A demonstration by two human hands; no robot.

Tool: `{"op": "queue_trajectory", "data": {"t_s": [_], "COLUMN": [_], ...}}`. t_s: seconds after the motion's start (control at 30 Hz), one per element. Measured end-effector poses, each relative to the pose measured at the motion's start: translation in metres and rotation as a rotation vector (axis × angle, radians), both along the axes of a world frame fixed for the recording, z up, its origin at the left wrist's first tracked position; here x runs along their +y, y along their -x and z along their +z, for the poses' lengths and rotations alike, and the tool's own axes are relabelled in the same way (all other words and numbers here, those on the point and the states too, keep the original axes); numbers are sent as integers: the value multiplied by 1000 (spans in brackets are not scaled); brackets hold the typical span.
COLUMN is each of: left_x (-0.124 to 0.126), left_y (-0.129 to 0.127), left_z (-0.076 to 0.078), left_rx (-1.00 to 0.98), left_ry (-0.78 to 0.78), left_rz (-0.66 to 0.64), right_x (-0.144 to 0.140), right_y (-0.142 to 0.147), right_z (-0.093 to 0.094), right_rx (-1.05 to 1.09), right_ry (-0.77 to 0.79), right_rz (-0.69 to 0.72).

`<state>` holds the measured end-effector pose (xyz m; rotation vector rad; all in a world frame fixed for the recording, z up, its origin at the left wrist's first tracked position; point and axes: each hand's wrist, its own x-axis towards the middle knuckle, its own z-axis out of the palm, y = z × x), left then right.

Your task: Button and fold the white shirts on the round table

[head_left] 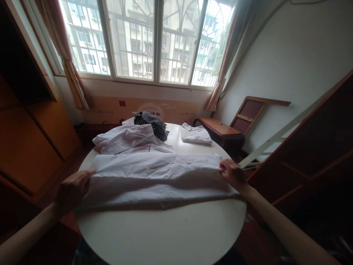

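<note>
A white garment, probably a shirt (154, 184), lies stretched sideways across the round white table (160, 235), folded into a long strip. My left hand (74, 186) is closed on its left end, fingertips pinching the cloth edge. At the right end my right hand (233, 173) pinches the upper fold between thumb and fingers. The strip's far layer rises slightly over the near one, with a shadow between them. Behind it a loose heap of white cloth (127, 138) sits on the left half of the table.
A dark striped cloth (153, 123) lies against the heap. To its right rests a neatly folded white shirt (195, 133). A wooden bench (217, 125) stands beyond the table at right, below a window (154, 40). A wooden cabinet (30, 147) stands at left; a slanted dark panel (309, 154) is at right.
</note>
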<state>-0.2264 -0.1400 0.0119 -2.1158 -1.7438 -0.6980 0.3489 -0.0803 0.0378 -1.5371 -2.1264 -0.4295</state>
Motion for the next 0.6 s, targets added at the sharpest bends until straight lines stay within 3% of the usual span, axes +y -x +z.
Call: {"op": "queue_trajectory", "data": {"t_s": [0.1,0.2,0.3,0.43,0.5,0.6], "left_x": [-2,1,6,11,16,29], "left_y": [0,-2,2,16,21,24], "left_z": [-2,-1,0,5,10,15], "left_rx": [3,-7,-28,-122,-209,-235], "left_ry": [-60,53,201,333,354,234], "left_rz": [-6,-90,-171,-266,-213,75], "right_x": [-5,-10,-7,14,30,53], "right_y": [0,-4,-18,-43,-52,-54], "right_z": [-3,-6,5,30,37,37], "right_rx": [41,47,182,436,524,580], "right_ry": [-5,229,412,316,297,506], "right_rz": [-19,85,128,-123,-223,-283]}}
